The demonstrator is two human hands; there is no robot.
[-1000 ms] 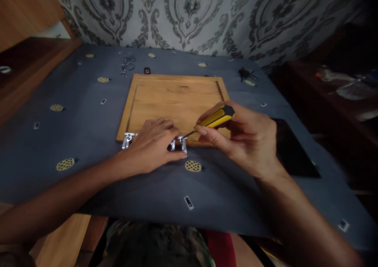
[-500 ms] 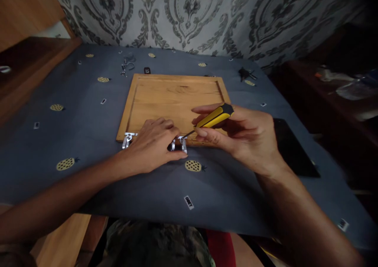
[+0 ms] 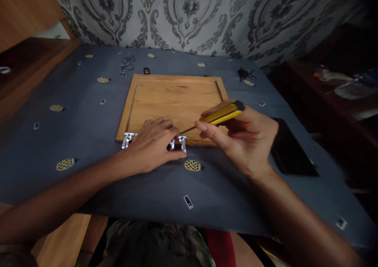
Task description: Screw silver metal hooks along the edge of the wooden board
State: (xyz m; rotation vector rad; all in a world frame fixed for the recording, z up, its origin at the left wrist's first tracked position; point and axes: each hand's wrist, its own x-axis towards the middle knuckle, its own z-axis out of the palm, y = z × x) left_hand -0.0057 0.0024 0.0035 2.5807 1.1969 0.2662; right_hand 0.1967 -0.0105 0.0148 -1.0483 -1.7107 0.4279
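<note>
the wooden panel lies flat on the surface, its near edge carrying metal fittings. the left hand is curled over that edge, fingers and thumb gripping the fitting toward the right, while the right hand holds the yellow-and-black screwdriver by its handle, shaft slanting down to the left. the tip shows close to the left fingers; whether it is seated in a screw cannot be told. to do this well, bring the shaft more upright, square to the fastener, and seat the tip fully before twisting. the left hand should keep the fitting flush, fingertips away from the tip, since a slip could nick them or scratch the wood.
</note>
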